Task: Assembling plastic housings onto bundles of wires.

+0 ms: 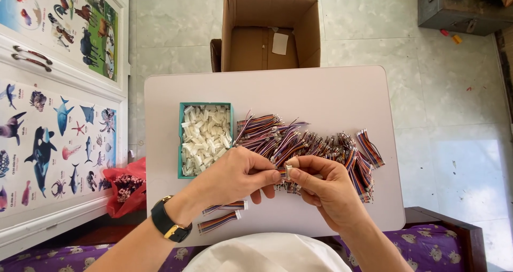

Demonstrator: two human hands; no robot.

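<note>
Pale tiled floor (459, 117), white cabinet (59, 74) with animal posters, perhaps a sunlit patch.

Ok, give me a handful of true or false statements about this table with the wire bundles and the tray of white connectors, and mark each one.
1. The left hand and right hand meet over a small white connector. True.
2. The teal tray holds coloured wires. False: it is filled with white plastic connectors; the multicoloured wire bundles lie loose on the table to its right.
3. A black wristwatch is on the left wrist. True.
4. The cardboard box beyond the table is sealed shut. False: it stands open.
5. Two finished wire pieces lie on the table below the left hand. True.
</note>
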